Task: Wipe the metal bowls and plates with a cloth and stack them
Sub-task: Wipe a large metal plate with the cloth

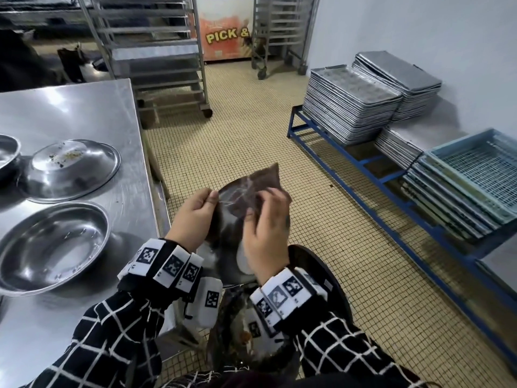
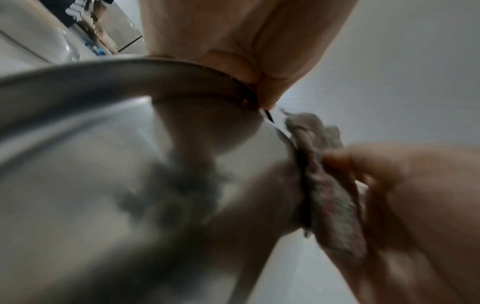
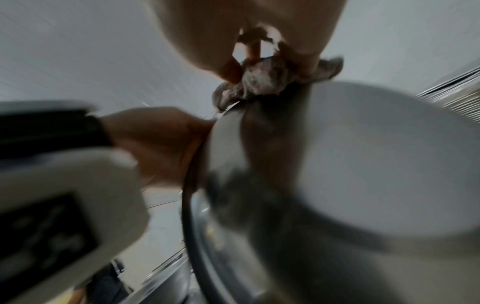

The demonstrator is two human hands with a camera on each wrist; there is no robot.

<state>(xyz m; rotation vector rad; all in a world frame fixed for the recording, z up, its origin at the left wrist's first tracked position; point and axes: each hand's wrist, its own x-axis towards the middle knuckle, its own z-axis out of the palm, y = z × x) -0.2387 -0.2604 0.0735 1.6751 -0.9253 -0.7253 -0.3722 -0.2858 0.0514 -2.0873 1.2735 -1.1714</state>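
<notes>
A person holds a shiny round metal plate [image 1: 223,236] on edge, to the right of the steel desk [image 1: 84,107]. The left hand [image 1: 193,217] grips its rim; the right hand [image 1: 265,231] pinches a brown, nubbly cloth [image 1: 251,189] against its far edge. Wiping is underway. Next, likely stacking it near the crumb-flecked overturned plate [image 1: 70,169] and shallow bowl [image 1: 53,245].

I'm looking into a commercial kitchen or bakery back room — a stainless steel worktable [image 1: 84,107] at my nine o'clock carries metal bowls [image 1: 53,245], and wheeled multi-tier tray racks [image 1: 156,51] stand at twelve. At two o'clock, tall stacks of metal baking trays [image 1: 349,105] sit on a low blue frame [image 1: 363,163] against the wall, with pale blue plastic crates [image 1: 475,169] at three — all over a small-tiled floor [image 1: 251,121].
</notes>
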